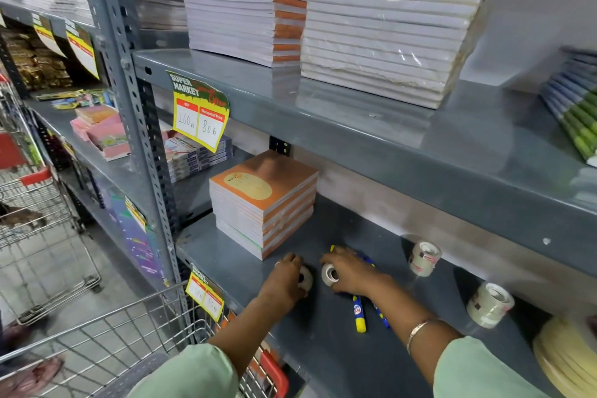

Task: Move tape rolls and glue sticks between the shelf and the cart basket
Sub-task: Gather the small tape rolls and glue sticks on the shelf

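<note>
Both my hands rest on the lower grey shelf (258, 268). My left hand (286, 278) is closed over a clear tape roll (306, 278), and my right hand (350, 271) grips a second tape roll (329, 274) beside it. Blue and yellow glue sticks (358, 313) lie on the shelf under and behind my right wrist. Two more tape rolls stand to the right, one at the back (424, 258) and one nearer the front (489, 304). The wire cart basket (106, 339) is at the lower left, below the shelf edge.
A stack of orange notebooks (263, 200) sits just behind my left hand. Cream tape rolls (565, 362) lie at the shelf's right end. The upper shelf (355, 126) overhangs and holds paper stacks. A second cart (38, 213) stands to the left in the aisle.
</note>
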### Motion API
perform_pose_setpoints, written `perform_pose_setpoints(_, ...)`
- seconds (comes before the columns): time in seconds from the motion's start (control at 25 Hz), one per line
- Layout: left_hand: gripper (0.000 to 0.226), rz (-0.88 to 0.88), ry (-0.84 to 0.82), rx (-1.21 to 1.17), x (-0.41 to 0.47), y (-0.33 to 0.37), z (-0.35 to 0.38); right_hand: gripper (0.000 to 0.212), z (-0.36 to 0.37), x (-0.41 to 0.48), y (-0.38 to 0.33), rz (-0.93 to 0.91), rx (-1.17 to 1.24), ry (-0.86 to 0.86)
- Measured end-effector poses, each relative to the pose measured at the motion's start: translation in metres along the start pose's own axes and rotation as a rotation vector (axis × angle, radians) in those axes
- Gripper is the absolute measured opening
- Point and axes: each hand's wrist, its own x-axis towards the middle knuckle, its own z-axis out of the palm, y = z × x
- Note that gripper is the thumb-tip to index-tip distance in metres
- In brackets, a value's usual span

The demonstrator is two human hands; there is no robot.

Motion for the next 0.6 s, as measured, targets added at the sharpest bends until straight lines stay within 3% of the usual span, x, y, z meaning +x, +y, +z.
perform_pose_setpoints(0.32,0.057,0.025,-0.020,-0.009,0.009,0.007,0.005,0.044,0.002,0.002,0.001,0.007,0.021,0.003)
perform_pose_setpoints(0.48,0.048,0.033,-0.024,0.046,0.000,0.004,0.000,0.039,0.003,0.000,-0.008,-0.004,0.035,-0.001)
perform_pose_setpoints(0.6,0.049,-0.009,0.047,0.057,-0.019,-0.012,-0.015,0.038,-0.011,-0.001,-0.029,-0.051,0.091,0.050)
